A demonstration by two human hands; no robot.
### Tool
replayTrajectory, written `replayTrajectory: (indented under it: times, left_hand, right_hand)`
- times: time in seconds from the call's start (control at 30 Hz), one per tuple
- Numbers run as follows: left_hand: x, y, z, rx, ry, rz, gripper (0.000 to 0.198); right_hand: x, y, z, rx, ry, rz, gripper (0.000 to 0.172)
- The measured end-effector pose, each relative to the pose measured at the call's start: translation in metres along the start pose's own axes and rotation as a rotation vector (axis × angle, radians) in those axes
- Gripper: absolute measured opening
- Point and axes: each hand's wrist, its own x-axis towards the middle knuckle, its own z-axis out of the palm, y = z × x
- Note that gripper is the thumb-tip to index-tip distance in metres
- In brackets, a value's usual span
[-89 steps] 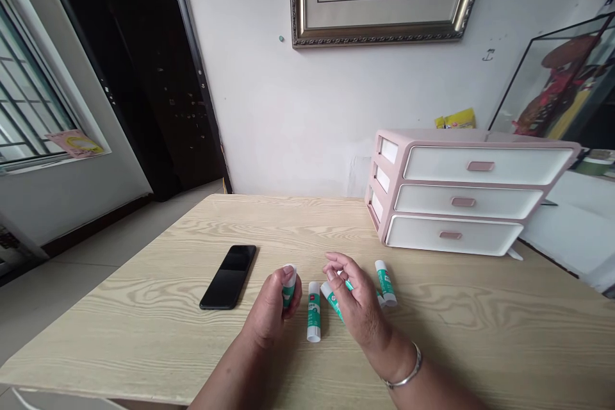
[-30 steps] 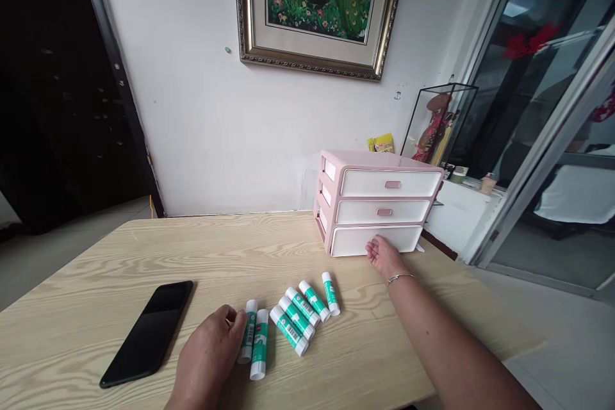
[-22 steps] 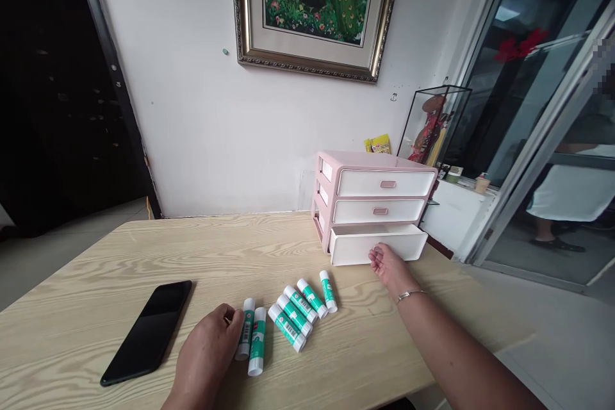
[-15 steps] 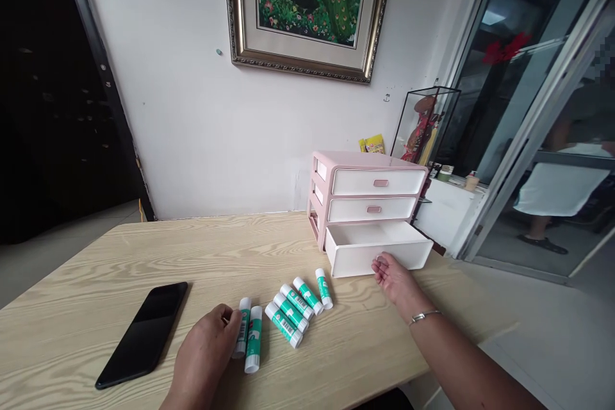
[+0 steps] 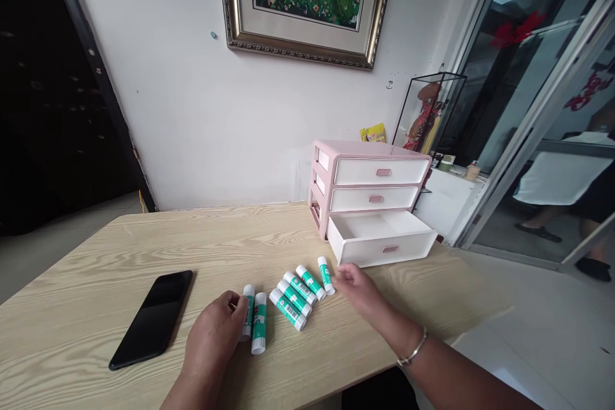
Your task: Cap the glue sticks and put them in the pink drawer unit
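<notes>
Several green-and-white glue sticks lie on the wooden table. My left hand (image 5: 214, 333) is at the left pair, its fingers curled against the leftmost glue stick (image 5: 247, 312); its fingertips are partly hidden. Beside that one lies a second glue stick (image 5: 259, 323). Farther right is a slanted row of glue sticks (image 5: 295, 296). My right hand (image 5: 356, 288) has loosely bent fingers, holds nothing, and is just right of the end glue stick (image 5: 325, 275). Behind it, the bottom drawer (image 5: 384, 250) of the pink drawer unit (image 5: 323, 189) is pulled out, with nothing visible inside.
A black phone (image 5: 152, 320) lies on the left of the table (image 5: 216, 246). Behind the drawer unit are a yellow packet (image 5: 373, 133) and a glass case (image 5: 425, 115) with a figure. A person's legs show beyond the glass door at right.
My right hand has let go of the bottom drawer's handle and moved left and toward me, near the end glue stick. My left hand stays at the left pair. The view has tilted down slightly.
</notes>
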Motion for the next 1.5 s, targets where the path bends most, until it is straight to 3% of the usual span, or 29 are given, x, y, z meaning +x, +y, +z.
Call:
replayTrajectory:
  times: [0.2, 0.3, 0.43, 0.8, 1.03, 1.3, 1.43, 1.5]
  left_hand:
    - [0.003, -0.007, 0.006, -0.028, 0.007, 0.022, 0.033]
    - [0.002, -0.005, 0.006, -0.005, 0.005, 0.003, 0.033]
    - [-0.003, 0.001, 0.001, 0.007, -0.018, -0.001, 0.034]
    - [-0.002, -0.002, 0.0, 0.04, -0.06, 0.02, 0.035]
    - [0.004, -0.007, 0.004, 0.037, -0.062, 0.025, 0.036]
    - [0.003, -0.008, 0.003, 0.022, -0.062, 0.029, 0.038]
    - [0.002, -0.006, 0.002, 0.016, -0.071, 0.022, 0.037]
    - [0.001, -0.005, 0.002, 0.021, -0.072, 0.023, 0.037]
  right_hand:
    - [-0.005, -0.03, 0.041, -0.661, -0.26, -0.273, 0.035]
    - [0.001, -0.034, 0.052, -0.908, -0.405, -0.288, 0.035]
    - [0.01, -0.034, 0.055, -1.014, -0.546, -0.253, 0.029]
    - [0.01, -0.049, 0.064, -1.271, -0.575, -0.21, 0.057]
    - [0.024, -0.051, 0.071, -1.382, -0.608, -0.174, 0.059]
    - [0.031, -0.048, 0.052, -1.322, -0.62, -0.339, 0.064]
    - [0.069, -0.075, 0.016, -1.197, -0.556, -0.453, 0.059]
    - [0.095, -0.096, -0.007, -1.219, -0.489, -0.374, 0.055]
